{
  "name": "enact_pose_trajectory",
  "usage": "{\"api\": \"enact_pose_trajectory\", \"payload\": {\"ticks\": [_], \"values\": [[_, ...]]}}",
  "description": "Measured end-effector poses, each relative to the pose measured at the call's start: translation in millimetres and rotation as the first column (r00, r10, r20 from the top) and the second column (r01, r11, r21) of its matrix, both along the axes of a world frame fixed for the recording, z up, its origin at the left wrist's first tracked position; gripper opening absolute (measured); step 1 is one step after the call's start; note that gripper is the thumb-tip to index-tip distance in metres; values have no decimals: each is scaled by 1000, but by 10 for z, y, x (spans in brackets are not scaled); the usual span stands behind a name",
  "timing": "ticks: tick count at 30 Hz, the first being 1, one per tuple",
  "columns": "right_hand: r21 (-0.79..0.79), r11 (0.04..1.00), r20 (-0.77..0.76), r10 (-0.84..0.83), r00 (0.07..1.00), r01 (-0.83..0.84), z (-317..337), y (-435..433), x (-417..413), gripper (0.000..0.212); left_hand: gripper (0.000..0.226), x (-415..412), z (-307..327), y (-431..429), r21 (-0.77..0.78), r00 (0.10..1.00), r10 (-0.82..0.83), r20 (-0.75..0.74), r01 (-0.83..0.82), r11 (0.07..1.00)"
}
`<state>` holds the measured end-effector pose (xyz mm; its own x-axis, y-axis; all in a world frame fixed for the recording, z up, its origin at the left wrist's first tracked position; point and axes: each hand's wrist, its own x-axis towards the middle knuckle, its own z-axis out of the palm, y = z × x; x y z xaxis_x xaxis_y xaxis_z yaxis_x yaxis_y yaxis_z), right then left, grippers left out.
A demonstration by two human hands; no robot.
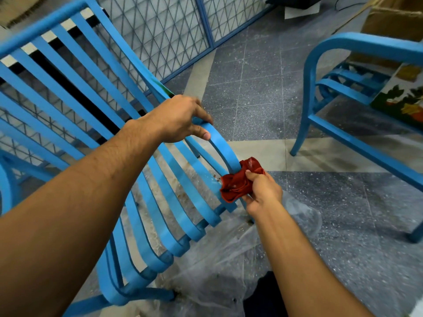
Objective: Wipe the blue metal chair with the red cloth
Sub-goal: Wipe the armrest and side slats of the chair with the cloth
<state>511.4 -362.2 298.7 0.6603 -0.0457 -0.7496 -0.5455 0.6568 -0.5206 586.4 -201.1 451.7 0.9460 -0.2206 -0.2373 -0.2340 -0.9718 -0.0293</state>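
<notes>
A blue metal chair (96, 106) with slatted back and seat fills the left and middle of the view, tilted toward me. My left hand (178, 118) grips the top of its curved right armrest (219, 145). Lower on the same armrest, my right hand (263, 191) holds a crumpled red cloth (238, 183) pressed against the metal where the armrest meets the seat's front edge. Brown specks of dirt show on the slat beside the cloth.
A second blue metal chair (343, 49) stands at the right with a colourful printed board (405, 97) leaning on it. A blue mesh fence panel (164, 30) runs behind. A clear plastic sheet (229, 259) covers the speckled tile floor below the chair. A cardboard box (393, 17) sits far right.
</notes>
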Motion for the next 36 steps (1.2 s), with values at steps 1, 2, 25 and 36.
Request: {"api": "enact_pose_trajectory", "payload": {"ticks": [1,2,25,36], "values": [[-8,1000,45,2,999,-1,-5,-12,4,23,51,-10,3,1,-15,1000,15,-2,-15,1000],[-20,1000,91,4,996,-3,8,-25,-2,23,51,-22,2,3,-42,999,32,-3,-32,999],[-18,999,98,38,994,-37,-261,45,4,36,38,-688,-1321,-575,-937,706,669,-230,-347,44],[-76,994,68,80,994,-75,-398,65,94,31,44,-676,-1355,-563,-938,715,665,-215,-341,63]]}}
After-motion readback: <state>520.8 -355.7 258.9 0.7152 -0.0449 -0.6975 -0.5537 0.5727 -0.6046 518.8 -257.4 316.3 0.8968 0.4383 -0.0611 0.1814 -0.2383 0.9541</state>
